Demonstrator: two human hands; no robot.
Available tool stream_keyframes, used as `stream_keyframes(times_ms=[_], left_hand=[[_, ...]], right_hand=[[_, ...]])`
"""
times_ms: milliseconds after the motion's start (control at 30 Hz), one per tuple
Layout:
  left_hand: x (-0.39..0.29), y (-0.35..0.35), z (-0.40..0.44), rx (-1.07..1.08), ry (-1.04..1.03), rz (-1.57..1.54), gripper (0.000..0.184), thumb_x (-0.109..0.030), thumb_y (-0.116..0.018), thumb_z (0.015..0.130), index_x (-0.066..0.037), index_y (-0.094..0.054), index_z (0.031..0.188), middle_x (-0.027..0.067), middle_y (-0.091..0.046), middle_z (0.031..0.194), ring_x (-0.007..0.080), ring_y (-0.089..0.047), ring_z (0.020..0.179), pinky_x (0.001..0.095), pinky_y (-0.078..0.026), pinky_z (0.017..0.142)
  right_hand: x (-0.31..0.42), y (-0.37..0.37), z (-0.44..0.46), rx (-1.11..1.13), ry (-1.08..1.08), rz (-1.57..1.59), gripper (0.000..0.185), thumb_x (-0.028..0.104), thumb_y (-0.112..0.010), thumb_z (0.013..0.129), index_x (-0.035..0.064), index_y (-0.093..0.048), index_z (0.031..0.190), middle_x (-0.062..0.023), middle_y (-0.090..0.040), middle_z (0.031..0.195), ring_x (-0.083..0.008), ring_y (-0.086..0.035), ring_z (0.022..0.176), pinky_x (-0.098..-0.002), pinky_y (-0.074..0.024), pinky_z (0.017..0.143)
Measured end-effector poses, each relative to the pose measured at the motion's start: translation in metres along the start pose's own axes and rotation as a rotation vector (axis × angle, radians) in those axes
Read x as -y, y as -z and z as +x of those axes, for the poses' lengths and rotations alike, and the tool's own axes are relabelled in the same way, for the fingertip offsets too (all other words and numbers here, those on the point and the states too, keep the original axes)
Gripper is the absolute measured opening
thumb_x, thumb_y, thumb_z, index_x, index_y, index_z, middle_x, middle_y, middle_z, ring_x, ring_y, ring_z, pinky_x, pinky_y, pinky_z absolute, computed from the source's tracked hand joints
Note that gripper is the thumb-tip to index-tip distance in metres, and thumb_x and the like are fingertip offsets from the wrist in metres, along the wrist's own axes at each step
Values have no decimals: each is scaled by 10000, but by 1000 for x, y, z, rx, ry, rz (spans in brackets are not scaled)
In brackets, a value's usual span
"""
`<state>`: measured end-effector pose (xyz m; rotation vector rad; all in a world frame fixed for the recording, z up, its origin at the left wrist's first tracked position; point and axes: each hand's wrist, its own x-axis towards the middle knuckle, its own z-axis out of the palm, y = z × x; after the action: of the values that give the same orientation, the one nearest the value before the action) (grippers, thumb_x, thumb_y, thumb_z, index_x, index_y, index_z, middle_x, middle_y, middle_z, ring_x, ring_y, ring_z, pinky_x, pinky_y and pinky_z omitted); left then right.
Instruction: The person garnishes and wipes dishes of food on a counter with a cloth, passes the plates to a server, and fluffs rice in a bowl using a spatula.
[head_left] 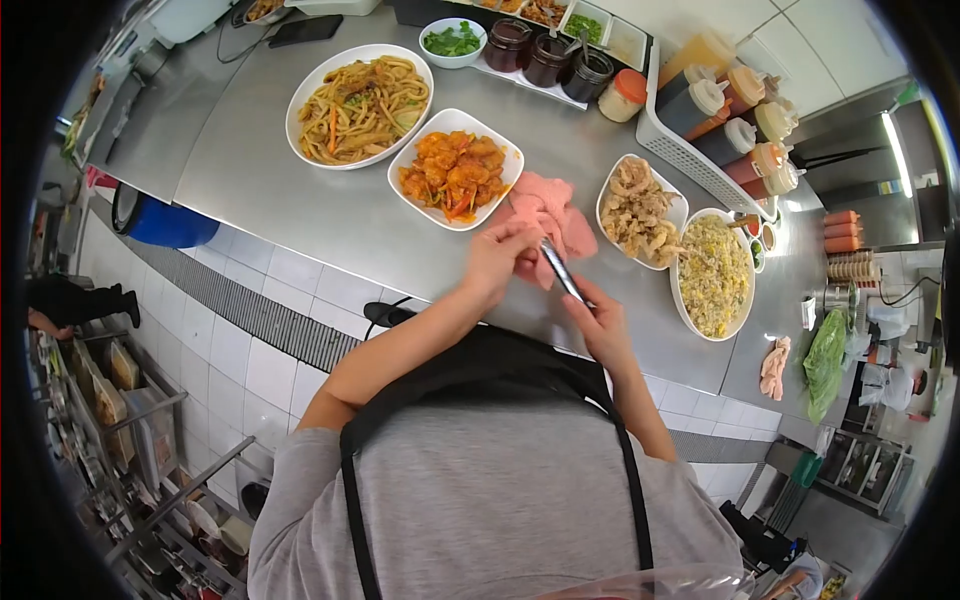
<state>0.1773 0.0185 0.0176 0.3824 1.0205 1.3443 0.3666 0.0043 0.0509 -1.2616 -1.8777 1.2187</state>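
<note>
My right hand point(602, 325) grips a slim, shiny metal utensil with dark edges point(562, 270); its exact kind is not clear. Its far end points up and left, toward my left hand point(497, 258). The left fingers are pinched on a pink cloth point(545, 205) by that end, and part of the cloth hangs below them. Just beyond my left hand stands a square white bowl of orange, sauced pieces point(458, 168). Right of the cloth are a white dish of pale fried pieces point(640, 208) and an oval dish of fried rice point(713, 275).
A plate of thick noodles point(362, 108) and a bowl of green herbs point(453, 42) stand on the steel counter point(270, 150). Dark jars point(547, 60) and a white basket of sauce bottles point(715, 150) line the back. A second pink cloth point(775, 368) lies at right.
</note>
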Motion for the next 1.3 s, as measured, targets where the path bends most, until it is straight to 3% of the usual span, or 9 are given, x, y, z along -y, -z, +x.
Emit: stream_keyframes(times_ms=[167,567,700,800,900,933,967,1167,1300], left_hand=[[-16,-3,-13,42,78,-66,139,-156,-595,816,-48,-610,903,-2,-589,720,61,-544,614,200,-443,561],[-14,0,-9,250,100,-476,62,-138,-583,815,-77,-579,820,3,-584,711,84,-546,613,222,-449,556],[-14,13,-2,315,-65,126,96,-130,-553,814,-73,-566,891,27,-587,721,161,-567,649,267,-449,599],[-12,12,-2,327,-1029,1279,154,-114,-532,793,-56,-557,933,70,-559,906,237,-564,792,329,-462,686],[-9,11,-5,289,-675,1260,179,-128,-505,772,-56,-571,922,73,-538,975,260,-553,837,347,-462,715],[-10,12,-7,265,-511,1192,179,-129,-499,772,-58,-574,918,67,-541,975,254,-557,831,343,-463,719],[-2,25,0,340,-799,1499,186,-126,-493,767,-72,-575,925,57,-540,981,256,-561,811,342,-463,719],[-9,38,6,391,-626,1247,203,-88,-466,782,-85,-574,953,79,-585,887,266,-563,824,366,-462,698],[-38,31,-7,403,-527,1103,204,-113,-488,790,-113,-573,976,85,-599,893,275,-566,835,370,-459,714]], right_hand=[[33,9,11,-153,12,-402,495,252,-637,746,6,-485,1147,-128,-515,693,-272,-513,589,-342,-407,542],[20,17,22,53,68,-350,495,261,-618,765,18,-475,1171,-142,-554,722,-238,-502,577,-339,-416,554],[55,59,16,102,-2,-478,487,205,-636,736,39,-475,1164,-132,-573,760,-196,-504,570,-323,-420,554],[93,77,47,-38,57,-436,477,154,-632,710,49,-463,1144,-111,-580,788,-157,-494,556,-295,-425,546],[98,77,118,-116,529,-577,464,135,-614,699,50,-449,1124,-84,-595,822,-122,-474,554,-270,-423,549],[120,72,137,-48,473,-562,481,156,-629,698,50,-449,1132,-86,-602,850,-125,-484,571,-271,-427,568],[142,64,156,22,414,-549,500,177,-643,697,50,-449,1140,-88,-610,877,-127,-494,589,-271,-431,587],[193,9,315,-15,716,-765,540,339,-678,665,33,-550,1091,-163,-607,924,-253,-582,798,-340,-455,715],[210,-43,436,-66,776,-1092,411,268,-612,703,33,-590,1040,-219,-562,1015,-343,-559,916,-381,-455,808]])
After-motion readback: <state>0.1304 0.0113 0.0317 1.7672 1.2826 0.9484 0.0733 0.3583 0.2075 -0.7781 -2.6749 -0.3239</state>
